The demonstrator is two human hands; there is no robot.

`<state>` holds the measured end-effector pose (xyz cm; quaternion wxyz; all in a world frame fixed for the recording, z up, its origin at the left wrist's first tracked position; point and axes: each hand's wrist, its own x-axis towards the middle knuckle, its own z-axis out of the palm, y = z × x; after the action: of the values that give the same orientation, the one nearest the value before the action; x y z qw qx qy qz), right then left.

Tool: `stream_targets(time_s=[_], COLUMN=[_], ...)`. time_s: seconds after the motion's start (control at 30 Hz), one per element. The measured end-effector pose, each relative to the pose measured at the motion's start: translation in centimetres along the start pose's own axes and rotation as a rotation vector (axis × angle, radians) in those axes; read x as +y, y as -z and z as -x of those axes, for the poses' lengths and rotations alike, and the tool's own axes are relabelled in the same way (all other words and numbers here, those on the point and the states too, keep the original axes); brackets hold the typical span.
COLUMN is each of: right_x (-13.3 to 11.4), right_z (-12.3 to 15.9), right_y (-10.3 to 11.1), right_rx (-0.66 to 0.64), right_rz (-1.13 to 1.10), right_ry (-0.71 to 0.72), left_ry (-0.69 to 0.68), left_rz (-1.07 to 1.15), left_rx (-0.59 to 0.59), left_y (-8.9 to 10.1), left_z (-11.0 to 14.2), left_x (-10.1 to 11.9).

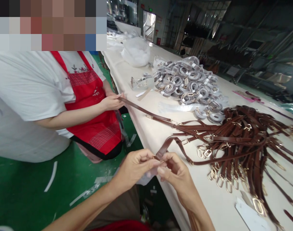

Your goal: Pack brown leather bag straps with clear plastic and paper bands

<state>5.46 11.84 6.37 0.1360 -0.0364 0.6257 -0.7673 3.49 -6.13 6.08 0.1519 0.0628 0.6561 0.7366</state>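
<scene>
- Pinching one brown strap (163,150) end at the table (146,128) edge: left hand (134,168) and right hand (176,175), fingers closed on it.
- Trailing toward the strap pile (245,141) further in on the table; could snag there, tangling buckles.
- Possibly clear film under the fingertips.

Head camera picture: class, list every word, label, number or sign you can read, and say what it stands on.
Nothing can be read.
Red apron on the co-worker: small print on the bib, too blurred to read.
Red signs on the far wall: too small to read.
White card on the table: no print shows.
Brown strap pinched by the left hand and right hand: no marking.
</scene>
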Motion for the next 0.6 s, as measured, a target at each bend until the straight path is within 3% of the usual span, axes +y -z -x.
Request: stream_targets(time_s=[0.23,0.33,0.47,0.6], right_x=[3.4,4.5,5.0,5.1], right_z=[1.3,1.3,0.8,-0.8], right_y=[-2.1,-2.4,-2.3,-2.6], right_rx=[0.073,0.094,0.186,0.115], right_rz=[-0.095,-0.227,-0.397,-0.390], right_ry=[-0.044,-0.069,-0.119,-0.192], left_ry=[0.009,0.125,0.185,0.217], left_rz=[-0.090,-0.051,-0.086,-0.160], left_rx=[0.037,0.011,-0.002,-0.024], left_y=[-0.3,-0.2,0.8,2.1], left_z=[-0.3,-0.1,1.0,2.6], left_x=[-0.9,-1.4,-1.7,-2.4])
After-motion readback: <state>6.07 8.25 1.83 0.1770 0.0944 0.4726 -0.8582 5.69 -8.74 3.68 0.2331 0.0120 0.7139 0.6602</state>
